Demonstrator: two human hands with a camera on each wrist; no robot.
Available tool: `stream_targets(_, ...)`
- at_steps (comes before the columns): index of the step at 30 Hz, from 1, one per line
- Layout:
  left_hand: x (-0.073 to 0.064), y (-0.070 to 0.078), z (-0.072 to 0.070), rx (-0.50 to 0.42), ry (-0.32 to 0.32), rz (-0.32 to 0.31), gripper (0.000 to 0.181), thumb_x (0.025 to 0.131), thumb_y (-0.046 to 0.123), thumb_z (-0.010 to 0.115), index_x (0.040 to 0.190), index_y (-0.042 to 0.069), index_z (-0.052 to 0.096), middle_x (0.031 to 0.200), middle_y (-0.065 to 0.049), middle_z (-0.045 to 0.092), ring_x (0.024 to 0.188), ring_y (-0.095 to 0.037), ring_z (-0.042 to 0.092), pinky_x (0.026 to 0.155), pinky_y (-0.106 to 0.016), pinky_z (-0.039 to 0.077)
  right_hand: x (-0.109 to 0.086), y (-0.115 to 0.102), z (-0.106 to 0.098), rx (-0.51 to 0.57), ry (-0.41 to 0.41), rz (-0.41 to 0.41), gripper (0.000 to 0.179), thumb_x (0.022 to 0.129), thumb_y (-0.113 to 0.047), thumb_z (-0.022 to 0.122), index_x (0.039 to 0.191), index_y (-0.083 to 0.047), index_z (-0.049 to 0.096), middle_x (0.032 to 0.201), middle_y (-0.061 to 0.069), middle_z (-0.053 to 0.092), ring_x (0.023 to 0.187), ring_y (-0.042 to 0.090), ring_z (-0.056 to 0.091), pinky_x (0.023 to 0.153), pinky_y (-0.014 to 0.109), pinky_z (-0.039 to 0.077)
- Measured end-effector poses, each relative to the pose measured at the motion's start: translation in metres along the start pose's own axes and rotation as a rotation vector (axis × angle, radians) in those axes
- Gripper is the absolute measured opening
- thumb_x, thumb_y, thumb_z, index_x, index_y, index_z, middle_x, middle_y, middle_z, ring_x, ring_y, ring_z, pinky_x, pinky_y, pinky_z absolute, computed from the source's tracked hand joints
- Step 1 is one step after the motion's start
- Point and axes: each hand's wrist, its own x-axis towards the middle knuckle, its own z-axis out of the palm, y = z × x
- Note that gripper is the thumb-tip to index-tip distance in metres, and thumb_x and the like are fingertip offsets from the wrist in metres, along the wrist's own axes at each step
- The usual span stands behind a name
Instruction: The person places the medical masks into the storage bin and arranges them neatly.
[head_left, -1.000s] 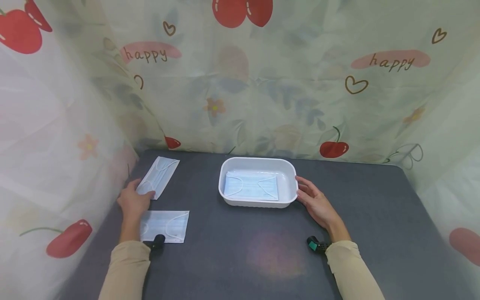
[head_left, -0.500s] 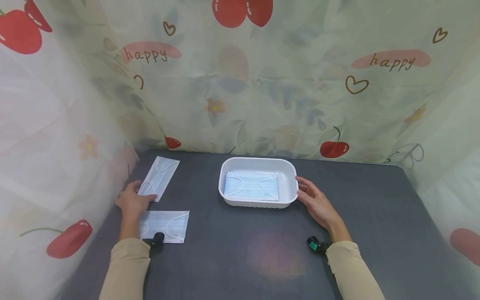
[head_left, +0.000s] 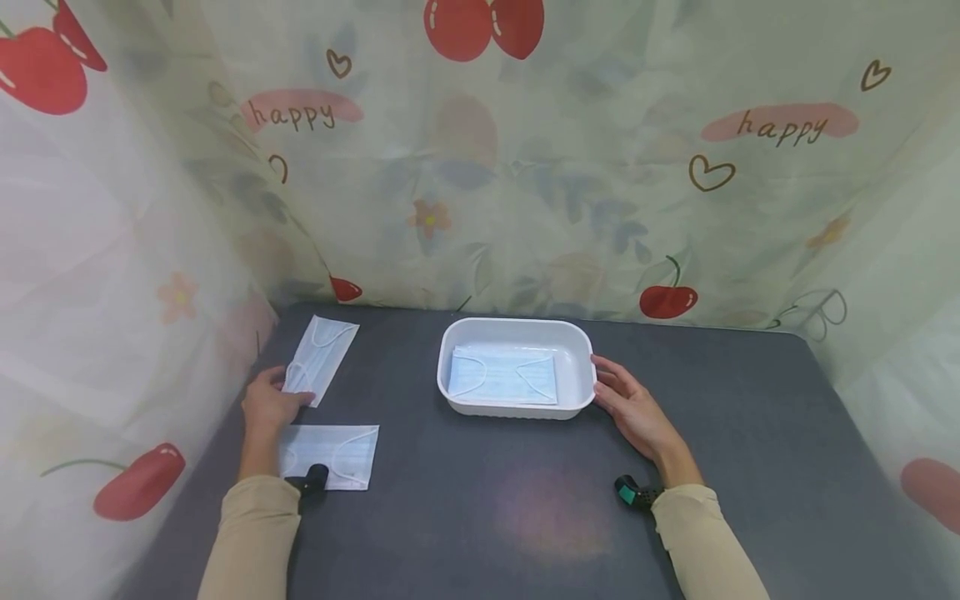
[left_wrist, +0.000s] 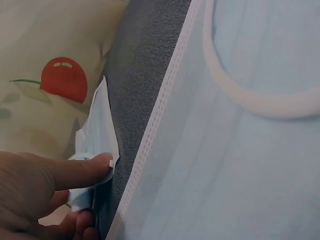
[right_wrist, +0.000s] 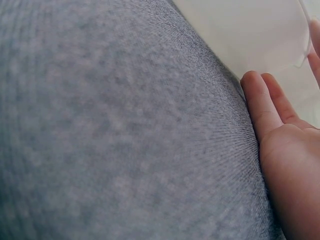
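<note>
At the far left lies a pale blue face mask (head_left: 322, 354), slanted, with white ear loops. My left hand (head_left: 268, 407) pinches its near end; in the left wrist view the thumb (left_wrist: 82, 172) presses on top and that end of the mask (left_wrist: 101, 127) bends up between thumb and fingers. A second mask (head_left: 352, 450) lies flat below, partly hidden by my left wrist. A white plastic tray (head_left: 517, 410) stands at the middle back, with a mask (head_left: 502, 377) lying flat inside. Against its right wall, my right hand (head_left: 637, 415) rests with fairly straight fingers.
A dark grey cloth-covered table (head_left: 465, 508) lies beneath everything. Printed curtains (head_left: 525, 183) enclose it at the back and both sides, the left one close beside my left hand. Each wrist wears a dark strap with a small camera (head_left: 318, 477).
My left hand has shifted slightly right, and the near end of the slanted mask has bent up in its grip. The right hand and tray stay where they were.
</note>
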Motion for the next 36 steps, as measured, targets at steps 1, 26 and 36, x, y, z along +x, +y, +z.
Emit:
stream_targets(1, 0.0, 0.0, 0.0, 0.017, -0.003, 0.0, 0.078, 0.085, 0.014, 0.077, 0.151, -0.006, 0.039, 0.147, -0.035, 0.047, 0.136, -0.053, 0.044, 0.115, -0.06, 0.037, 0.0, 0.0, 0.0, -0.002, -0.001, 0.0, 0.066, 0.102, -0.038, 0.06, 0.16, -0.026, 0.03, 0.164, 0.013, 0.033, 0.138, 0.017, 0.045, 0.098, 0.008, 0.044)
stream_targets(26, -0.003, 0.014, -0.002, -0.138, 0.118, 0.07, 0.051, 0.092, 0.005, 0.051, 0.142, -0.002, 0.053, 0.141, -0.032, 0.056, 0.13, -0.05, 0.053, 0.108, -0.059, 0.045, -0.001, 0.002, -0.002, 0.023, -0.018, -0.018, 0.065, 0.103, -0.035, 0.06, 0.16, -0.026, 0.03, 0.164, 0.014, 0.032, 0.135, 0.012, 0.047, 0.098, 0.009, 0.046)
stream_targets(36, -0.007, 0.025, -0.006, -0.379, 0.051, 0.075, 0.056, 0.094, -0.005, 0.048, 0.149, 0.0, 0.046, 0.147, -0.034, 0.049, 0.128, -0.047, 0.056, 0.099, -0.055, 0.055, -0.001, 0.002, -0.002, 0.025, -0.012, -0.021, 0.063, 0.104, -0.034, 0.059, 0.16, -0.026, 0.032, 0.163, 0.014, 0.033, 0.133, 0.011, 0.048, 0.099, 0.009, 0.046)
